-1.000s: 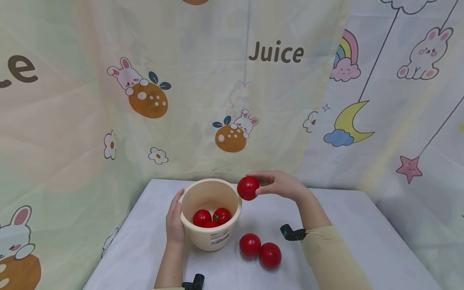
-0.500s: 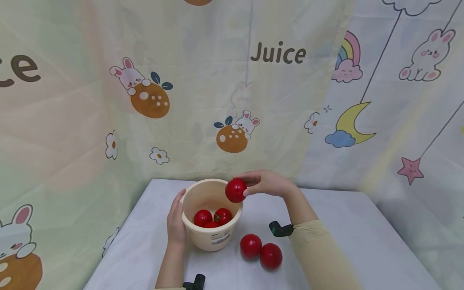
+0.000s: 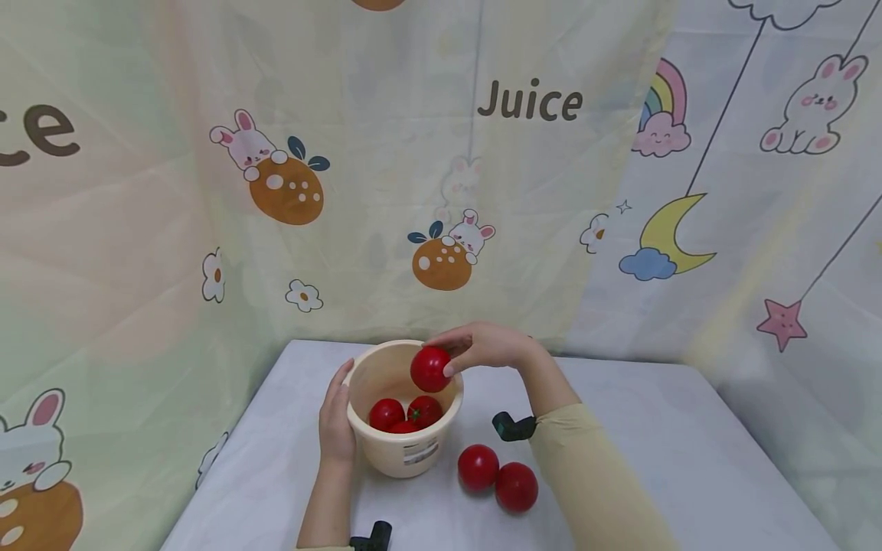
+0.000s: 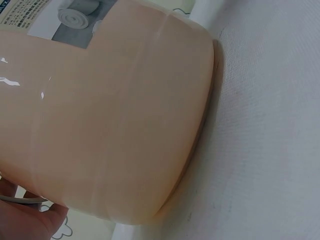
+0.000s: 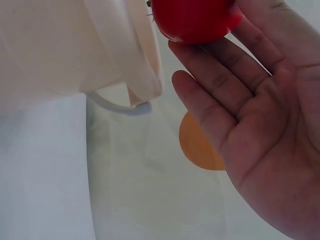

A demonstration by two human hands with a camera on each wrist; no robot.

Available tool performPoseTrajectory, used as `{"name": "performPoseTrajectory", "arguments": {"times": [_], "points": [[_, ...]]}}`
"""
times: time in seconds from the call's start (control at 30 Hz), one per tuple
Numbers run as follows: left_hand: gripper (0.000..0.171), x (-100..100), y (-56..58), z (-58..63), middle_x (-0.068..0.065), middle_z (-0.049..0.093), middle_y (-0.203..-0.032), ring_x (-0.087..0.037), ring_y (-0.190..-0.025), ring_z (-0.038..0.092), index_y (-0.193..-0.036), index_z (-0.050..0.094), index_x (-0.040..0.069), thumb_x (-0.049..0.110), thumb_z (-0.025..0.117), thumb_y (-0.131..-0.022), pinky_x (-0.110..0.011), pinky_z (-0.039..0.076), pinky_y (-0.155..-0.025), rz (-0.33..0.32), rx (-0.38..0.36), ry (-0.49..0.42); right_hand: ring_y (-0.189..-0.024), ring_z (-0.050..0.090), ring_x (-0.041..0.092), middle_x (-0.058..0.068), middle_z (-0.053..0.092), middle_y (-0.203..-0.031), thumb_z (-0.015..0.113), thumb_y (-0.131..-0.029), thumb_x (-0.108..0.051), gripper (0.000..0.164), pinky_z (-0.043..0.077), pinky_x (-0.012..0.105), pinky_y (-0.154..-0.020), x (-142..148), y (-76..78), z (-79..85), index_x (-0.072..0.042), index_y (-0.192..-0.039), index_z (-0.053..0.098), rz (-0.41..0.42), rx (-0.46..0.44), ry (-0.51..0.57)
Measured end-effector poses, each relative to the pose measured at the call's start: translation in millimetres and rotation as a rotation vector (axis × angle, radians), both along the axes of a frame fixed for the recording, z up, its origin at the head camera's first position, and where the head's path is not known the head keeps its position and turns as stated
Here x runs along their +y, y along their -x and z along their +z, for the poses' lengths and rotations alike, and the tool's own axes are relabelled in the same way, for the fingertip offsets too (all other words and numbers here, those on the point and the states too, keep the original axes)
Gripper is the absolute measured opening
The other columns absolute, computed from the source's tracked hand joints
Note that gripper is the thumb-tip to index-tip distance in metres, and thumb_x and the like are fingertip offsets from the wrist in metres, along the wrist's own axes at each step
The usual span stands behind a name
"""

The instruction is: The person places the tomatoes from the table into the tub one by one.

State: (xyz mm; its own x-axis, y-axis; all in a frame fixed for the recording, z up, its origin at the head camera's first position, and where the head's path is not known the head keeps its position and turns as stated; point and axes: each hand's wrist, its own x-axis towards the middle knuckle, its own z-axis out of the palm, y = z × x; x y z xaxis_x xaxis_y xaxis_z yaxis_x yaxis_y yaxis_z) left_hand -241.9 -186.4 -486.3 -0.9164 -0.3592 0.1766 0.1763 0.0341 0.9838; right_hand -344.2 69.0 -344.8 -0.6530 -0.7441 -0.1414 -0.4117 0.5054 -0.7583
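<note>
A cream plastic bucket (image 3: 383, 456) with a printed label on its front stands on the table, its mouth tipped toward the head camera. My left hand (image 3: 335, 428) holds its left side, fingertips up by the rim; in the left wrist view the fingers (image 4: 30, 220) show beside the handle. Between thumb and fingers of my right hand (image 3: 491, 346) is a red tomato (image 3: 427, 370), held over the bucket's opening. The right wrist view shows that tomato (image 5: 195, 20) close to the bucket's rim. Several tomatoes lie inside, one with a green stem (image 3: 425, 409).
Two more red tomatoes (image 3: 478, 467) lie side by side on the white-covered table (image 3: 661, 467), right of the bucket. A cloth backdrop (image 3: 372, 252) printed with rabbits and fruit hangs behind the table and along its sides.
My right hand has carried the tomato leftward, from beside the rim to over the bucket's opening. The left hand keeps its place on the bucket.
</note>
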Motion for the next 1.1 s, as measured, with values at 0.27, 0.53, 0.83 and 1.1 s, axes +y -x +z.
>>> {"name": "performPoseTrajectory", "arguments": {"times": [0.27,0.53,0.83,1.1], "points": [[0.038,-1,-0.4,1.1,0.017,0.044,-0.149,-0.013,-0.14,0.039,-0.141,0.044,0.048,0.046,0.038,-0.103,-0.055,0.038,-0.113,-0.011,0.0,-0.016,-0.111,0.065,0.013,-0.01,0.071,-0.116,0.079,-0.083,-0.03,0.047,0.053,0.041,-0.097,-14,3.3,4.1,-0.036,-0.127,0.065,0.035,-0.016,-0.055],[0.038,-1,-0.5,1.5,0.017,0.044,-0.149,-0.013,-0.14,0.039,-0.141,0.044,0.048,0.047,0.038,-0.103,-0.056,0.038,-0.113,-0.01,-0.006,-0.01,-0.114,0.063,0.012,-0.012,0.069,-0.117,0.08,-0.081,-0.032,0.046,0.055,0.038,-0.094,-23,7.0,4.2,-0.04,-0.124,0.066,0.083,-0.041,-0.088],[0.039,0,-0.4,1.5,0.018,0.044,-0.149,-0.013,-0.141,0.038,-0.141,0.045,0.047,0.049,0.034,-0.104,-0.054,0.038,-0.114,-0.008,-0.005,-0.02,-0.114,0.062,0.015,-0.009,0.069,-0.117,0.078,-0.083,-0.028,0.043,0.055,0.038,-0.094,-36,9.9,4.8,-0.038,-0.124,0.067,0.151,-0.106,-0.139],[0.04,0,0.3,1.3,0.018,0.045,-0.149,-0.013,-0.14,0.039,-0.141,0.044,0.048,0.052,0.036,-0.102,-0.055,0.038,-0.113,0.001,-0.023,-0.012,-0.115,0.059,0.014,-0.011,0.067,-0.117,0.082,-0.079,-0.032,0.046,0.056,0.036,-0.09,-47,12.2,0.7,-0.043,-0.121,0.068,0.13,-0.114,-0.219]]}}
